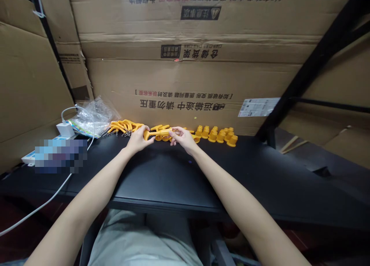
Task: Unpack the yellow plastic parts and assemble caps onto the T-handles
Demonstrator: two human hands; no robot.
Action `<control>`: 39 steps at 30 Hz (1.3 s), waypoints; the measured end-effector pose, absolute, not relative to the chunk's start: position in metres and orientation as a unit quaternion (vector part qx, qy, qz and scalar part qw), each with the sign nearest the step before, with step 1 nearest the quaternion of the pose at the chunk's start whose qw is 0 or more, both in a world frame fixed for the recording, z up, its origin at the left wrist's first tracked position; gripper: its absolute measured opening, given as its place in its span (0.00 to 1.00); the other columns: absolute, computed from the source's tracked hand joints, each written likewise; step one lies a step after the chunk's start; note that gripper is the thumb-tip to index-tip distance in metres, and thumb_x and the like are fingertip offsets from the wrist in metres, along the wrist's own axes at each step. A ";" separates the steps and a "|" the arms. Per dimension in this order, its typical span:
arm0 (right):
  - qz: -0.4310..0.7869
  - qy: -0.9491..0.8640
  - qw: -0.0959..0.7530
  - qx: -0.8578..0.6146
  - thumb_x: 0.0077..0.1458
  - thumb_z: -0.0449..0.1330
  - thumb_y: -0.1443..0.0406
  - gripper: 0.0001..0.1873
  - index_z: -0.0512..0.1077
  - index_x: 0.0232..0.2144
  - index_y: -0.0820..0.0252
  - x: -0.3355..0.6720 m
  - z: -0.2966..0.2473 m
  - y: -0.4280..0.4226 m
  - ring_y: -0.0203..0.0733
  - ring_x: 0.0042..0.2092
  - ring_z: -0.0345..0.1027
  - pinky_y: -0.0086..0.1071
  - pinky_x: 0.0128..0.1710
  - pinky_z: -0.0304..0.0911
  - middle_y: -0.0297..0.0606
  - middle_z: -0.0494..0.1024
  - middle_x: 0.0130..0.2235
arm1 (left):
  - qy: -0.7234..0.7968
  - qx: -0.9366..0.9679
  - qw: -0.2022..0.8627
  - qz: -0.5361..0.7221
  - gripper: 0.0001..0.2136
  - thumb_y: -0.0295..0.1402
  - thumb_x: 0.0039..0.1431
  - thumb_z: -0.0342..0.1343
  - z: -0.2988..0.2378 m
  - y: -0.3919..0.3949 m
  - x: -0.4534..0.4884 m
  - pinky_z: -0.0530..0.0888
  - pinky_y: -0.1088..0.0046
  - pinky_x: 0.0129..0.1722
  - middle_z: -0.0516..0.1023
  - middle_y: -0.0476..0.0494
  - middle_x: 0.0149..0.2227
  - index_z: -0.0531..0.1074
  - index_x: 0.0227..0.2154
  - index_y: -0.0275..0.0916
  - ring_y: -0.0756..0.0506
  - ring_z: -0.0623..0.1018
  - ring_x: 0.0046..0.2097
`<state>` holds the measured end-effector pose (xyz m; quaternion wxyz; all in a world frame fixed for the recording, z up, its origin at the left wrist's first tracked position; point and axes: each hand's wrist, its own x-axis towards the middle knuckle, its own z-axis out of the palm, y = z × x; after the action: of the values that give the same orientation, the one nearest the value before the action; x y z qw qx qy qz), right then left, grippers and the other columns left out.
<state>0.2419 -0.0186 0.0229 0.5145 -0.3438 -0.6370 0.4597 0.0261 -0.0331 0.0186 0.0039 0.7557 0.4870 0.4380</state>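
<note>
My left hand (139, 138) and my right hand (182, 138) both grip one long yellow plastic part (159, 133) held level just above the black table (162, 177), at its far side. The left fingers wrap its left end; the right fingers pinch its right end. Behind the hands lies a heap of curved yellow plastic pieces (124, 125) with small metal chains (126, 133). To the right stands a cluster of several small yellow cone-shaped caps (219, 134).
Cardboard boxes (187, 65) form a wall right behind the table. A clear plastic bag (94, 117) lies at the left with a white charger (65, 129) and its cable (43, 206). A black metal frame (306, 73) slants down at the right.
</note>
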 end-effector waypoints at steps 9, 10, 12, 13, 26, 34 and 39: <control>0.485 -0.597 0.527 -0.362 0.33 0.69 0.44 0.30 0.67 0.29 0.60 0.233 0.028 -0.026 0.32 0.16 0.64 0.26 0.16 0.55 0.29 0.74 0.21 | 0.480 0.755 -0.031 0.445 0.13 0.36 0.48 0.62 0.017 -0.032 0.026 0.68 0.74 0.32 0.72 0.51 0.28 0.64 0.33 0.41 0.48 0.73 0.31; 0.484 -0.596 0.529 -0.363 0.34 0.68 0.44 0.29 0.67 0.29 0.60 0.233 0.029 -0.027 0.32 0.16 0.64 0.26 0.16 0.55 0.29 0.73 0.20 | 0.479 0.755 -0.032 0.447 0.13 0.36 0.48 0.61 0.017 -0.032 0.026 0.68 0.74 0.32 0.72 0.51 0.29 0.64 0.33 0.41 0.48 0.73 0.31; 0.486 -0.590 0.533 -0.363 0.35 0.68 0.44 0.28 0.67 0.27 0.60 0.231 0.030 -0.029 0.31 0.16 0.63 0.26 0.16 0.55 0.29 0.72 0.20 | 0.478 0.753 -0.035 0.450 0.13 0.35 0.48 0.62 0.017 -0.032 0.026 0.68 0.73 0.33 0.72 0.51 0.29 0.64 0.33 0.41 0.48 0.74 0.32; 0.488 -0.587 0.535 -0.362 0.36 0.68 0.44 0.28 0.67 0.26 0.60 0.230 0.030 -0.029 0.31 0.16 0.63 0.27 0.16 0.56 0.29 0.72 0.20 | 0.478 0.752 -0.037 0.452 0.13 0.35 0.47 0.62 0.018 -0.032 0.026 0.68 0.73 0.33 0.72 0.51 0.29 0.64 0.33 0.41 0.48 0.74 0.32; 0.511 -0.593 0.503 -0.366 0.47 0.65 0.52 0.20 0.68 0.33 0.60 0.236 0.025 -0.023 0.31 0.19 0.67 0.25 0.19 0.59 0.33 0.77 0.27 | 0.458 0.764 -0.022 0.454 0.10 0.36 0.51 0.59 0.018 -0.031 0.025 0.69 0.73 0.34 0.73 0.49 0.31 0.65 0.34 0.41 0.48 0.74 0.33; 0.469 -0.636 0.512 -0.337 0.40 0.68 0.50 0.26 0.68 0.36 0.59 0.241 0.020 -0.018 0.33 0.22 0.67 0.27 0.23 0.61 0.31 0.76 0.26 | 0.464 0.767 -0.021 0.443 0.10 0.36 0.50 0.59 0.018 -0.030 0.024 0.69 0.73 0.33 0.73 0.49 0.31 0.65 0.33 0.41 0.48 0.74 0.32; 0.436 -0.644 0.533 -0.333 0.37 0.67 0.46 0.27 0.69 0.32 0.59 0.238 0.023 -0.022 0.32 0.22 0.65 0.27 0.23 0.59 0.30 0.73 0.23 | 0.473 0.760 -0.020 0.445 0.11 0.36 0.49 0.59 0.019 -0.032 0.024 0.69 0.73 0.33 0.73 0.50 0.30 0.65 0.33 0.41 0.48 0.74 0.32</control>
<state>0.2377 -0.0225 0.0230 0.5325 -0.3333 -0.6444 0.4360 0.0242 -0.0317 0.0191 -0.0202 0.7604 0.4728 0.4447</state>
